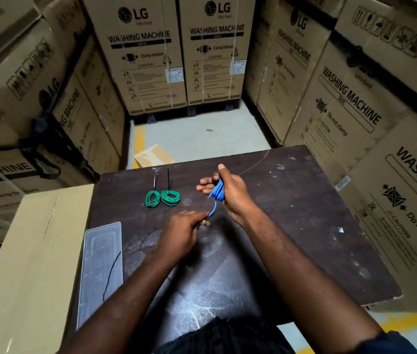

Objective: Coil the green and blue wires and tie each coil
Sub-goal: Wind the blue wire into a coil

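Forearms (304, 267) over table (304, 213) | left hand (184, 231) pinches blue wire tail (212, 210) taut | right hand (235, 195) curled round blue coil (218, 191), trapping loops

Dark scuffed wooden counter (291, 213) with glossy patches, matt cardboard boxes (135, 60), clear plastic sheet (100, 256), plastic-coated green coils (162, 198), blue wire (218, 192)

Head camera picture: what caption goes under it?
Right hand holds a blue wire coil while left hand pinches its end; two green coils lie on the table.
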Motion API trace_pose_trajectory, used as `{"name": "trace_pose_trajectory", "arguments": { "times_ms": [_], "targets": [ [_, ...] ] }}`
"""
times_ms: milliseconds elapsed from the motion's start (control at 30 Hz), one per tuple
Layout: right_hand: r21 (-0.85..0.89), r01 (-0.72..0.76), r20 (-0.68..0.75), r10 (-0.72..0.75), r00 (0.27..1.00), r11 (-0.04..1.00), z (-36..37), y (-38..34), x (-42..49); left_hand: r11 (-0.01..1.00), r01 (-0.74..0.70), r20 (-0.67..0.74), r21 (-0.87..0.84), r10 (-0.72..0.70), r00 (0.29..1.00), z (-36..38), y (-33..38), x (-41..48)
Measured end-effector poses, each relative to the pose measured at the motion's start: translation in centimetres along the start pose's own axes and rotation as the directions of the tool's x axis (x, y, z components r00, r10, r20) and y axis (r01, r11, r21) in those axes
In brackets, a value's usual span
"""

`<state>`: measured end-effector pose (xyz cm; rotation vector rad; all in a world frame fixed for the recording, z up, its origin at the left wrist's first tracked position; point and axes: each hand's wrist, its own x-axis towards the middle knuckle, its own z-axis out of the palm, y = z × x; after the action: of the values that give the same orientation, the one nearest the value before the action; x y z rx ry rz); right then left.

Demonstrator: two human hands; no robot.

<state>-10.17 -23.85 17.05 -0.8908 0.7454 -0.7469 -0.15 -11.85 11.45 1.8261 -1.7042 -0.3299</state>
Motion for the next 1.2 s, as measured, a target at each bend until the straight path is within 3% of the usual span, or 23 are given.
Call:
{"name": "trace_pose_trajectory", "arguments": {
  "times_ms": [267, 400, 533, 700, 900, 1033, 1200],
  "targets": [
    [-0.198, -0.021, 0.002, 0.022, 1.000, 0.980, -0.7, 0.9, 0.7, 0.951, 0.000, -0.106, 0.310, 0.035, 0.994, -2.0, 1.9, 0.5],
    [-0.280, -0.046, 0.049, 0.062, 0.997, 0.959, -0.9, 0.9, 0.0, 0.979, -0.063, -0.178, 0.196, 0.098, 0.979, -3.3, 3.3, 1.2],
    [-0.226, -0.080, 0.123, 0.110, 0.986, 0.971, -0.9, 0.7, -0.7, 0.992, -0.105, -0.237, 0.072, 0.120, 0.964, -4.4, 3.8, 2.5],
    [-0.051, -0.169, 0.198, 0.176, 0.964, 0.984, -1.0, 0.9, -1.4, 0.992, -0.063, -0.194, -0.111, 0.040, 0.980, -5.6, 4.4, 3.3],
    [0.101, -0.292, 0.348, 0.241, 0.906, 0.951, -1.8, 1.3, -1.3, 0.919, 0.107, -0.186, -0.380, -0.190, 0.964, -5.4, 4.4, 3.4],
    [-0.036, -0.216, 0.420, 0.211, 0.883, 0.976, -2.1, 1.8, -1.7, 0.923, 0.134, -0.152, -0.362, -0.200, 0.968, -5.4, 4.4, 3.5],
    [-0.276, -0.090, 0.462, 0.215, 0.861, 0.957, -2.6, 2.0, -2.5, 0.973, 0.097, -0.157, -0.210, -0.131, 0.979, -5.4, 3.9, 3.7]
  ]
}}
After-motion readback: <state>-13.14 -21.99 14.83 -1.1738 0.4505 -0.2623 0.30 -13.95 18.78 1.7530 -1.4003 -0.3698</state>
